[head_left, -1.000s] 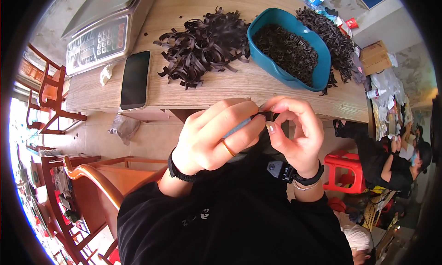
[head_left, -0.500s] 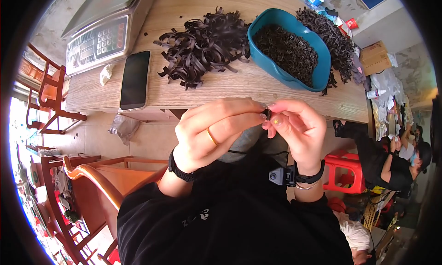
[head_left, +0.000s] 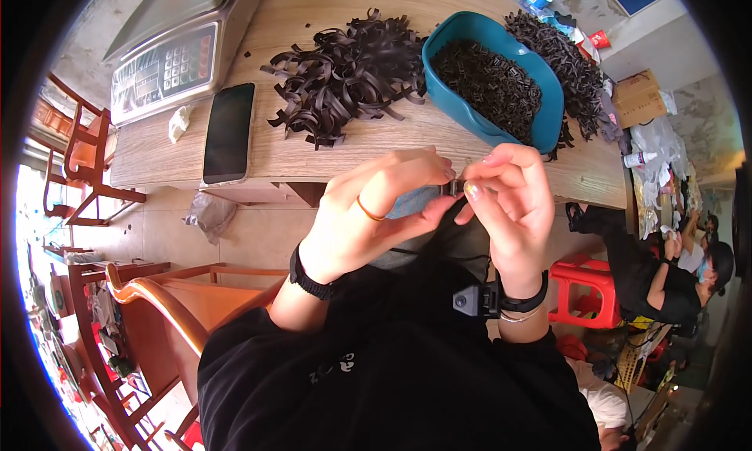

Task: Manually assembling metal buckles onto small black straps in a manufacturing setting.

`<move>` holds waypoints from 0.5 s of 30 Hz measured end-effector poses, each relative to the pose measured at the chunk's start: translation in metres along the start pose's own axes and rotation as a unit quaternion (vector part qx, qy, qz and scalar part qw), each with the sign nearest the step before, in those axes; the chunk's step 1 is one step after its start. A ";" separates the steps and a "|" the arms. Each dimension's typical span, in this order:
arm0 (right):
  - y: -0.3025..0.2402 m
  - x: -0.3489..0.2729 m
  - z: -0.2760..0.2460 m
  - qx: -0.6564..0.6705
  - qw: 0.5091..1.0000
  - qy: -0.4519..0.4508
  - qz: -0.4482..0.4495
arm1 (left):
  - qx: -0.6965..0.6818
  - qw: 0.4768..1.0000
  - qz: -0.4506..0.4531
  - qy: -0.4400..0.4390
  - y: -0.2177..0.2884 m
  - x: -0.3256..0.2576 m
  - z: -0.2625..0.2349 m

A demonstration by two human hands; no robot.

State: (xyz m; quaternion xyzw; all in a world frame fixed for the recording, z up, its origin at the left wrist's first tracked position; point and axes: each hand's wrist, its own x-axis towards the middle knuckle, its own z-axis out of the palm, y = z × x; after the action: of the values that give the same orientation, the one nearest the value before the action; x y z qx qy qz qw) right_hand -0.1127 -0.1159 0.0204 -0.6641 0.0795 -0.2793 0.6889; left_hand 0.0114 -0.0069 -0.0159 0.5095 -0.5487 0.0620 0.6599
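Note:
My two hands meet just off the table's front edge, fingertips nearly touching. Between them is a small dark piece, mostly hidden by the fingers, so its full shape cannot be made out. My left hand pinches it from one side, thumb and fingers curved toward each other. My right hand grips its other side with thumb and index finger, the other fingers curled up. Beyond the hands lies a loose heap of dark ribbon-like strips. A teal tub beside it holds many short dark pieces.
A phone, a crumpled white tissue and a weighing scale stand on the table's left. Another dark heap lies behind the tub. A red stool and a co-worker are at right, a wooden chair at left.
My hands have loosened and spread slightly at the fingertips. The left thumb has dropped away from its fingers, and the right fingers have lifted. The small dark piece stays between them.

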 end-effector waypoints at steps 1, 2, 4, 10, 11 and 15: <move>0.002 0.000 0.001 -0.059 0.997 0.019 -0.044 | 0.000 1.000 0.000 0.001 0.001 0.001 -0.002; 0.003 -0.001 0.001 -0.060 0.997 0.019 -0.043 | 0.025 1.000 -0.003 -0.018 0.002 0.002 -0.005; 0.005 -0.001 0.000 -0.064 0.994 0.013 -0.085 | 0.049 0.998 -0.007 -0.036 0.003 0.004 -0.007; 0.008 -0.003 0.004 -0.123 0.985 0.020 -0.121 | 0.142 0.987 0.012 -0.073 0.002 0.005 -0.010; 0.008 -0.002 0.004 -0.123 0.985 0.019 -0.121 | 0.142 0.987 0.014 -0.071 0.001 0.005 -0.010; 0.012 -0.001 0.001 -0.147 0.977 -0.008 -0.154 | 0.142 0.988 0.027 -0.063 -0.002 0.005 -0.009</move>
State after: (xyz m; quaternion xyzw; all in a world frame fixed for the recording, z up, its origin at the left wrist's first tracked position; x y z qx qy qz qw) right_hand -0.1099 -0.1143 0.0088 -0.7648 0.0107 -0.3618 0.5330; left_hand 0.0200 -0.0036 -0.0119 0.5858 -0.5883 0.1245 0.5434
